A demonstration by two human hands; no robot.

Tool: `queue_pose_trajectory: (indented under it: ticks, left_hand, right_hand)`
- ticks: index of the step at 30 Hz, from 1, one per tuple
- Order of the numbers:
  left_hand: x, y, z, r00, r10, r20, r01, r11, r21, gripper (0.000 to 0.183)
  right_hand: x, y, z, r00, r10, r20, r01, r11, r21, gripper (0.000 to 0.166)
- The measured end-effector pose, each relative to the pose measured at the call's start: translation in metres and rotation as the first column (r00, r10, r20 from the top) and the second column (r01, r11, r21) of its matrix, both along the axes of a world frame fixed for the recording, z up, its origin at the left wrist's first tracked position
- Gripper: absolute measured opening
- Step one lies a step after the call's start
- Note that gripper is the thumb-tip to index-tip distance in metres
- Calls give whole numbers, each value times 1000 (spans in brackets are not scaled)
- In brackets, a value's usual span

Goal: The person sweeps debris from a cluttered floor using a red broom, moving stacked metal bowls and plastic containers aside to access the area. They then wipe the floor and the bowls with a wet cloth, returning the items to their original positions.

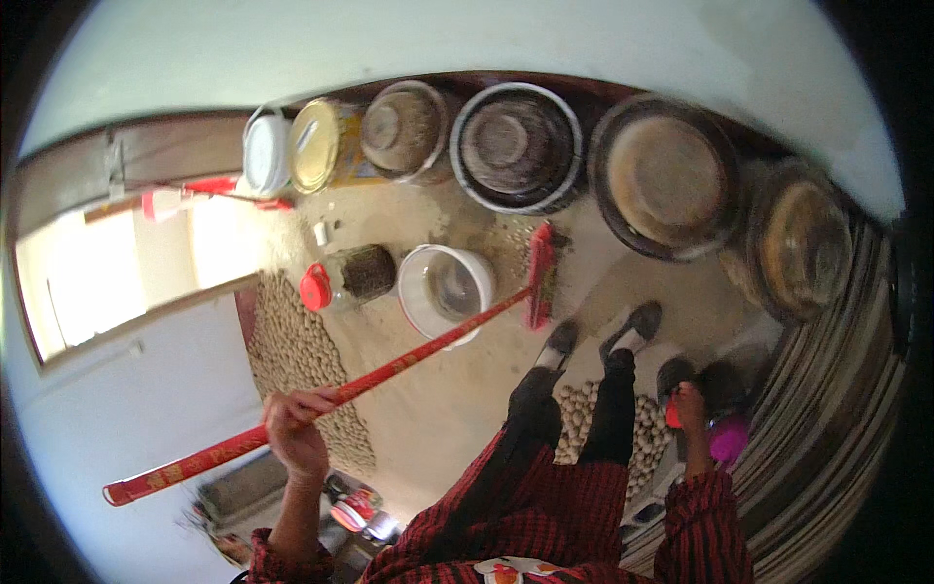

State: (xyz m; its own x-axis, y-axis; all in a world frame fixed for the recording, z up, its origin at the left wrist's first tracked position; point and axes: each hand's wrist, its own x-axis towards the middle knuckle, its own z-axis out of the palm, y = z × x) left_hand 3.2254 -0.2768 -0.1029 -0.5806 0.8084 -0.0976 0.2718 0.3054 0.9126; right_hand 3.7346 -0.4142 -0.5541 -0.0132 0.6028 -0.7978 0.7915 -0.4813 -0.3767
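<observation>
My left hand (298, 431) is wrapped around the red handle (408, 359) of a broom. The handle runs slantwise to the pink broom head (540, 281), which rests on the floor near my feet. Off to my right side, my right hand (690, 416) holds a small red object (673, 412), mostly hidden by the fingers. A round magenta object (730, 439) shows just beside that hand. Under the broom handle stands a white bucket (446, 281), with what looks like liquid inside. Beside it lies a clear jar (361, 276) with a red lid and dark contents.
Along the wall stand a white bucket (265, 153), a yellow-lidded tin (315, 146) and several large vessels topped with bowls or basins, including a dark one (516, 142). Round, potato-like items lie in a heap (292, 350) by the left wall and another heap (649, 438) near my legs.
</observation>
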Motion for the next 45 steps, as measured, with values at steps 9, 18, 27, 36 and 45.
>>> queue_pose_trajectory:
  ticks: [9,18,27,36,45]
  left_hand:
    - [-91,-76,-21,961,0,278,-28,995,98,26]
    - [-255,-223,-89,697,91,711,-269,953,142,17]
    - [-286,-332,-137,360,367,857,-405,890,-211,9]
    - [-277,-348,-158,239,374,896,-494,841,-220,9]
    - [-268,-349,-159,198,361,911,-546,813,-203,9]
  right_hand:
    - [-282,180,185,915,96,-393,-34,986,161,28]
    - [-646,160,175,674,95,-733,-93,995,44,22]
    - [-957,152,69,775,106,-622,-92,994,55,34]
    - [-1031,174,30,819,398,-413,-364,917,161,45]
    - [-1022,148,108,434,885,-167,-641,434,633,23]
